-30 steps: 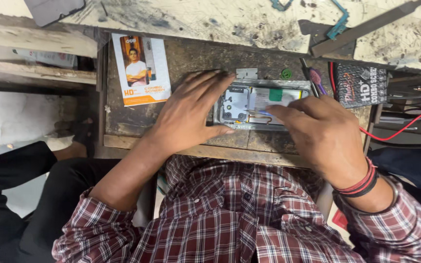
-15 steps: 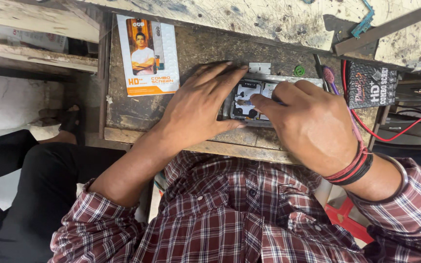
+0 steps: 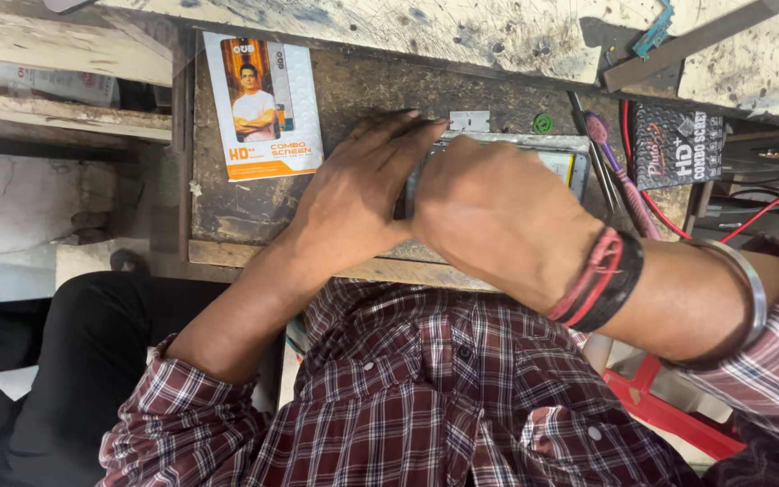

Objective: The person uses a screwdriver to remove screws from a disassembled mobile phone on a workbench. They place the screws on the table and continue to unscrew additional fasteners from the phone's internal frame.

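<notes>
An opened mobile phone (image 3: 559,155) lies flat on a worn wooden work board (image 3: 254,203), its metal frame and inner parts showing at the right end. My left hand (image 3: 358,194) presses on the phone's left end, fingers stretched along its top edge. My right hand (image 3: 498,212) covers most of the phone from above, knuckles up. What its fingertips do is hidden under the hand. Red and black bands circle my right wrist, and a metal bangle sits further up the forearm.
A white and orange screen package (image 3: 263,104) lies left of my hands. A black package (image 3: 676,144), tweezers (image 3: 595,160), a purple-handled tool (image 3: 619,176) and red wires (image 3: 768,206) lie to the right. A scratched pale bench top (image 3: 462,32) runs beyond the board.
My right hand has slid left over the phone and now hides most of it. My left hand stays pressed on the phone's left end. The camera has moved closer.
</notes>
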